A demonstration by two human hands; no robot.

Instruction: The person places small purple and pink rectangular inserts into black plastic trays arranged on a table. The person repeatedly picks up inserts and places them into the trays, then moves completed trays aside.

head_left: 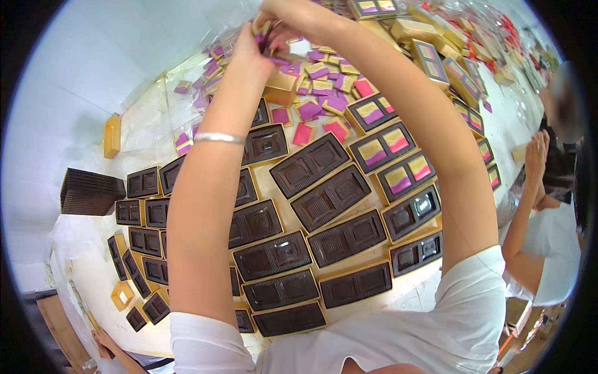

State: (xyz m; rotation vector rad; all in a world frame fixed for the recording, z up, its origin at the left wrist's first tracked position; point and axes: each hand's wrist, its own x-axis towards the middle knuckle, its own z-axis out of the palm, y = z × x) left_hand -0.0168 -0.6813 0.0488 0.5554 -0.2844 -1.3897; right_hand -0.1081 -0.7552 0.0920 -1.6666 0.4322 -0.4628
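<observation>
Both my arms reach to the far side of the table, where my hands meet over a heap of small purple-and-gold wrapped pieces [321,70]. My left hand [254,48] is closed, with purple and gold wrapped pieces showing at its fingers. Touching or nearly touching it, my right hand [283,26] has curled fingers; what they hold is hidden. Just below my hands stands a gold box [281,87]. Rows of gold boxes with brown two-compartment trays [272,255] lie nearer me. Several boxes [382,146] to the right hold a purple and a pink piece each.
A stack of brown trays [90,192] and an upright gold box frame [112,136] stand at the left by the white wall. More filled boxes and gold lids [414,29] pile up at the far right. A co-worker [539,243] is at the right; another person's hand [106,341] shows lower left.
</observation>
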